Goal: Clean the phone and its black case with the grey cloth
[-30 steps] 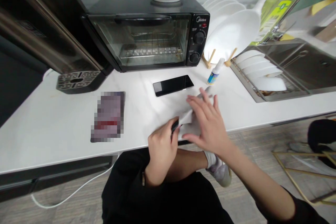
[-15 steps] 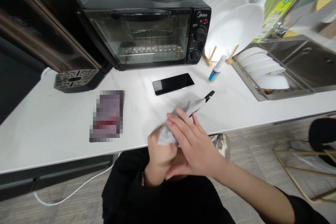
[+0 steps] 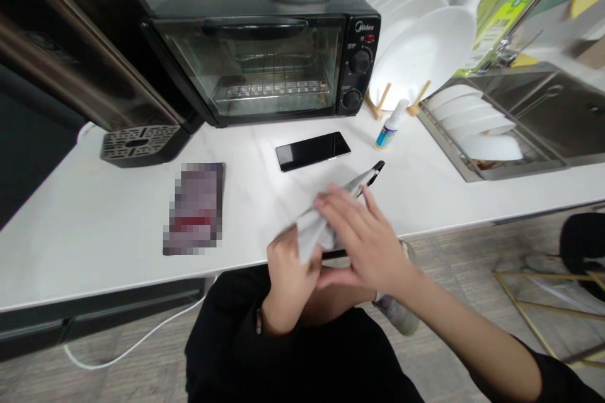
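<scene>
My left hand grips the near end of a black phone held tilted above the front edge of the white counter. My right hand presses a white cloth flat on the phone's face, fingers spread over it. Only the phone's far tip and a sliver of its near edge show past the cloth. A second black phone lies flat on the counter just beyond. A small spray bottle stands to the right of it.
A black toaster oven stands at the back, white plates in a wooden rack beside it. A sink with dishes is at the right. A blurred flat item lies at the left, next to a dark appliance's drip tray.
My right hand with the cloth slid along the phone toward my left hand, then back a little toward the phone's middle. The left hand stayed put.
</scene>
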`<action>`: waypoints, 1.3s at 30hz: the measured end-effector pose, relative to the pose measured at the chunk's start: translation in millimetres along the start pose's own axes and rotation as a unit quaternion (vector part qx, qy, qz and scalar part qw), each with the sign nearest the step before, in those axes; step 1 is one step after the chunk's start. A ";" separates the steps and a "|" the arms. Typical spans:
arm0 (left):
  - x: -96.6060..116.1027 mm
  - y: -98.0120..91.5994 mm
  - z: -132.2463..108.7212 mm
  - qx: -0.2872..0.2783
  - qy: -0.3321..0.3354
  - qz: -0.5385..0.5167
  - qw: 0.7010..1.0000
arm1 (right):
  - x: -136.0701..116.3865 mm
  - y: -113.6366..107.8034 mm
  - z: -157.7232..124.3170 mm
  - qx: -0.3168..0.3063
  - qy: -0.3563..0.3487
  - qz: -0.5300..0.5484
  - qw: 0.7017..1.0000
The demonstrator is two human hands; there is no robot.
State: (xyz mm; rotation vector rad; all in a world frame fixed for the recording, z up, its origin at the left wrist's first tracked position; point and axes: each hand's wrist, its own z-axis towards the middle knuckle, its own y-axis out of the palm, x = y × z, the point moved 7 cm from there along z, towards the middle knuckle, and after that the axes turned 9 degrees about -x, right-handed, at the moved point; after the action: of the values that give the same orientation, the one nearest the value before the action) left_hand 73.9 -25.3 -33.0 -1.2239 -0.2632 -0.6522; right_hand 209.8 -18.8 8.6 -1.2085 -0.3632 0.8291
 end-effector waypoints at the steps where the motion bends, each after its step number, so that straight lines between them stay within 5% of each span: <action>1: 3.3 -2.1 1.2 0.004 0.010 0.000 1.000 | 14.8 -3.8 0.1 0.022 0.045 -0.007 0.999; 4: 10.6 -7.9 5.1 0.017 0.025 0.001 1.000 | 37.6 -11.2 -0.7 0.062 0.133 -0.013 0.989; 10: 9.7 -8.6 4.0 0.030 0.036 0.009 0.999 | -9.3 4.0 -3.2 -0.026 -0.028 -0.009 0.999; 14: 10.4 -8.6 5.6 0.017 0.019 0.007 1.000 | 34.5 -8.9 -5.6 0.052 0.122 -0.015 0.991; 16: 10.4 -8.9 5.8 0.021 0.015 0.018 0.999 | 35.8 -9.0 -4.1 0.056 0.140 -0.003 0.989; 21: 10.0 -7.6 3.3 0.034 0.030 0.066 0.997 | -9.7 3.2 0.9 -0.012 -0.041 0.007 0.999; 26: 11.8 -9.8 6.3 0.021 0.012 0.030 0.999 | 37.9 -10.3 -2.0 0.053 0.138 0.000 0.989; 32: 7.9 -8.3 3.7 0.039 0.021 0.067 0.997 | -5.8 2.0 1.6 -0.029 -0.046 -0.005 0.999; 36: 6.9 -7.6 4.4 0.023 0.007 0.039 0.999 | 27.4 -6.8 -1.5 0.026 0.112 -0.011 0.993; 39: 2.6 -5.0 2.3 0.015 -0.003 0.039 0.999 | 13.9 -5.4 0.4 0.009 0.060 -0.009 0.998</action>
State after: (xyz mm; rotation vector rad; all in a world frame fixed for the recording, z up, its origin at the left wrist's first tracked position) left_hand 73.4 -25.0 -26.9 -1.2011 -0.2290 -0.5750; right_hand 220.7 -9.0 11.3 -1.2310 -0.2678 0.7385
